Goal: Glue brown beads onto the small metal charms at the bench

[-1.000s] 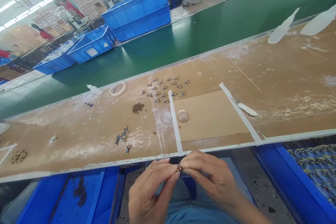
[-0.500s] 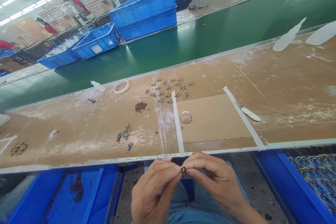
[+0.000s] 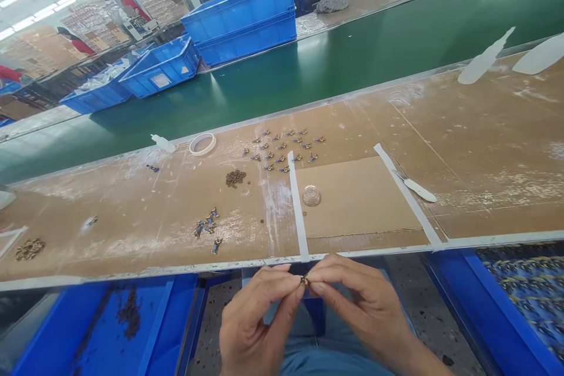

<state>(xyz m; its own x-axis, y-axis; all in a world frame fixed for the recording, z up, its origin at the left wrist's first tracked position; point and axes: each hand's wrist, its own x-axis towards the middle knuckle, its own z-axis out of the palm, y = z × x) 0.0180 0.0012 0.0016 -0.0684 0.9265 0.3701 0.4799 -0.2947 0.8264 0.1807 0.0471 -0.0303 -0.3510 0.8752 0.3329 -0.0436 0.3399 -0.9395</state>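
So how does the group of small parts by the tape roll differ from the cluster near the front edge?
The far group is larger and spread out in rough rows; the near cluster holds only a few pieces, bunched together, one lying apart. The far group straddles the white tape strip; the near cluster lies left of it. Both look blue and brass.

Left hand (image 3: pixel 253 329) and right hand (image 3: pixel 356 305) meet fingertip to fingertip, thumbs and forefingers pinched together.
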